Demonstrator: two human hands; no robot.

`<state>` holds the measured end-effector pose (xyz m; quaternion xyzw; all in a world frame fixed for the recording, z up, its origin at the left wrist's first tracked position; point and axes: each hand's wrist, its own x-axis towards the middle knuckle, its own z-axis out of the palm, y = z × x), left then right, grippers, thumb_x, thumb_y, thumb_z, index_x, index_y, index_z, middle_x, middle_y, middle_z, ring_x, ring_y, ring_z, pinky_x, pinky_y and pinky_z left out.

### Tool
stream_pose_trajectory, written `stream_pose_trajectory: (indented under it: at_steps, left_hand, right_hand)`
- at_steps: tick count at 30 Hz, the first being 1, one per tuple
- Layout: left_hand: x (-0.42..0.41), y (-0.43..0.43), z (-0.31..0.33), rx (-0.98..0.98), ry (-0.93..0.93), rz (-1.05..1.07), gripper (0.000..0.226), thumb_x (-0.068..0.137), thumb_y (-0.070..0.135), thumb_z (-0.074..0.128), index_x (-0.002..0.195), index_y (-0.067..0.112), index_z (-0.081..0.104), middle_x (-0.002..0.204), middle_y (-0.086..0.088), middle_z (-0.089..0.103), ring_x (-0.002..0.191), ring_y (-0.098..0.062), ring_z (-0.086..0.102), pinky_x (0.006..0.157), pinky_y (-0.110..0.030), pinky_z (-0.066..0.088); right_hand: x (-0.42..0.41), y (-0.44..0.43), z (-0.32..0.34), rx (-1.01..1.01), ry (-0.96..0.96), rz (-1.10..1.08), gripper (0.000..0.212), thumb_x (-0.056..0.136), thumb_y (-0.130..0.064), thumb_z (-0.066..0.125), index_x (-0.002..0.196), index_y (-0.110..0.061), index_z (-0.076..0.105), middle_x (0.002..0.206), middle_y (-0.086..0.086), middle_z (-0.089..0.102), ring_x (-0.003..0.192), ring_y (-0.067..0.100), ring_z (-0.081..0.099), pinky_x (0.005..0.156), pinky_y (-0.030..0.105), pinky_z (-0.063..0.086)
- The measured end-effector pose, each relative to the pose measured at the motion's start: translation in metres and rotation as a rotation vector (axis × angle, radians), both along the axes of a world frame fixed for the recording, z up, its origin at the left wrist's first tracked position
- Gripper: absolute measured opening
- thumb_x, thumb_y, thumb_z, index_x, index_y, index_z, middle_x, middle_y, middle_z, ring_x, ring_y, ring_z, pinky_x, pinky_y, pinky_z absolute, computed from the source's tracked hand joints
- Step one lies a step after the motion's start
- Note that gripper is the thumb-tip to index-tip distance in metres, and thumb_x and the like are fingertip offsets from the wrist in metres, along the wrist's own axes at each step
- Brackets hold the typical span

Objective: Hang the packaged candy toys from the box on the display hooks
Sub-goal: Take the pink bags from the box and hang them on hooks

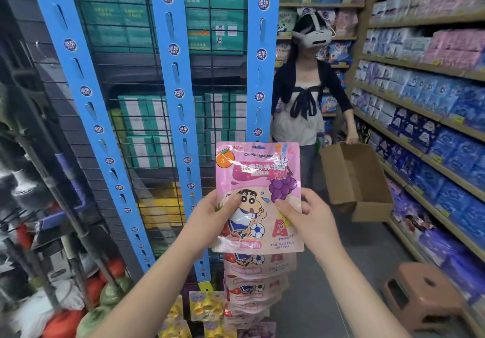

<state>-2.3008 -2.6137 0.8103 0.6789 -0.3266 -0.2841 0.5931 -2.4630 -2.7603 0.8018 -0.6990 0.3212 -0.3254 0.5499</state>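
Both hands hold one pink candy packet [258, 180] upright: the left hand [215, 217] pinches its lower left edge with the thumb on the front, and the right hand [307, 214] pinches its right edge the same way. The packet is in front of the rightmost blue display strip [263, 48], just above a column of matching hung packets [256, 285]; whether its top touches the strip is unclear. Behind, a second person [301, 101] holds an open cardboard box [354, 180] by its rim, near a brown stool [420, 290] on the floor.

It was a shop: long shelves [420, 117] were full of packs, and blue hanging strips [175, 93] stood by stacked boxes [220, 22].
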Motion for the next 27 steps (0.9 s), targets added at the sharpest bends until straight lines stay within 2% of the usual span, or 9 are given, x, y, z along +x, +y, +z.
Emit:
stream_pose_trajectory:
  at_steps: [6, 11, 17, 22, 24, 27]
  left_hand:
    - [0.004, -0.003, 0.007, -0.009, -0.044, 0.012, 0.02, 0.1, 0.044, 0.062, 0.111, 0.028, 0.066, 0.099, 0.007, 0.082, 0.088, -0.016, 0.08, 0.084, -0.04, 0.063]
    - [0.004, -0.001, -0.001, 0.019, -0.023, 0.013, 0.024, 0.098, 0.044, 0.063, 0.114, 0.026, 0.066, 0.101, 0.006, 0.082, 0.089, -0.017, 0.08, 0.087, -0.043, 0.063]
    - [0.004, -0.002, -0.008, 0.072, -0.048, 0.017, 0.019, 0.099, 0.043, 0.062, 0.11, 0.028, 0.066, 0.094, 0.01, 0.082, 0.082, -0.014, 0.08, 0.076, -0.034, 0.064]
    - [0.007, 0.001, -0.028, 0.123, -0.123, 0.072, 0.019, 0.095, 0.043, 0.069, 0.105, 0.027, 0.069, 0.094, 0.007, 0.082, 0.083, -0.012, 0.079, 0.083, -0.044, 0.064]
    - [0.007, 0.0, -0.036, 0.139, -0.212, 0.127, 0.019, 0.092, 0.044, 0.073, 0.104, 0.029, 0.071, 0.093, 0.01, 0.081, 0.082, -0.005, 0.077, 0.079, -0.039, 0.065]
    - [0.005, -0.003, -0.039, 0.165, -0.317, 0.179, 0.021, 0.09, 0.042, 0.075, 0.103, 0.026, 0.072, 0.09, 0.013, 0.078, 0.076, 0.008, 0.072, 0.064, -0.018, 0.06]
  right_hand:
    - [0.003, -0.003, 0.007, 0.019, -0.043, 0.029, 0.029, 0.087, -0.034, 0.079, 0.11, -0.025, 0.063, 0.092, -0.006, 0.08, 0.083, 0.013, 0.078, 0.077, 0.045, 0.064]
    - [0.002, -0.001, -0.001, 0.039, -0.028, 0.044, 0.029, 0.087, -0.033, 0.078, 0.11, -0.024, 0.063, 0.091, -0.004, 0.08, 0.083, 0.014, 0.078, 0.076, 0.042, 0.064]
    - [0.0, -0.001, -0.008, 0.042, -0.009, 0.063, 0.029, 0.088, -0.031, 0.077, 0.111, -0.022, 0.063, 0.09, -0.003, 0.08, 0.082, 0.015, 0.078, 0.074, 0.04, 0.064]
    - [0.0, -0.003, -0.031, 0.055, 0.027, 0.023, 0.028, 0.086, -0.033, 0.08, 0.109, -0.028, 0.065, 0.097, -0.005, 0.079, 0.089, 0.015, 0.077, 0.081, 0.047, 0.063]
    - [0.001, -0.003, -0.039, 0.056, 0.029, -0.007, 0.026, 0.085, -0.032, 0.081, 0.106, -0.03, 0.066, 0.097, -0.009, 0.079, 0.09, 0.013, 0.076, 0.081, 0.044, 0.063]
    - [0.003, -0.004, -0.043, 0.023, 0.034, -0.028, 0.024, 0.085, -0.034, 0.08, 0.103, -0.032, 0.065, 0.098, -0.015, 0.077, 0.091, 0.007, 0.075, 0.084, 0.043, 0.062]
